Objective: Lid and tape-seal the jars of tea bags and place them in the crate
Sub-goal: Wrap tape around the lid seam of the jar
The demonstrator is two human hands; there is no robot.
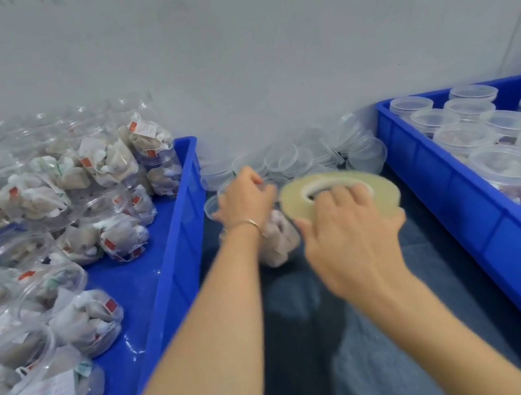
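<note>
You are holding a clear plastic jar packed with pale tea bags [277, 239] low between your two forearms, over the dark blue cloth [376, 351] that is covering your lap or the surface in the middle; the jar is lying tilted and is partly hidden behind your wrists. Your left hand [245, 200] is curling over its top end, fingers bent down around the lid area, though the motion blur is making it hard to tell whether the lid is fully seated. A thin gold bangle [251, 224] is sitting on that wrist. Your right hand [349, 237] is gripping a wide, flat roll of yellowish translucent tape [339, 197], with fingertips hooked into the roll's white core and the thumb pressing against its near edge; the roll is touching or just beside the jar's right side. Just beyond your hands, a loose heap of clear round plastic lids [294, 160] is lying against the pale wall. To your left, a blue plastic crate [170, 248] is holding many open jars stuffed with tea bags carrying small red tags [45, 207], some stacked and some lying on their sides. To your right, a second blue plastic crate [461, 196] is holding lidded jars [508, 167] standing upright, close together.
</note>
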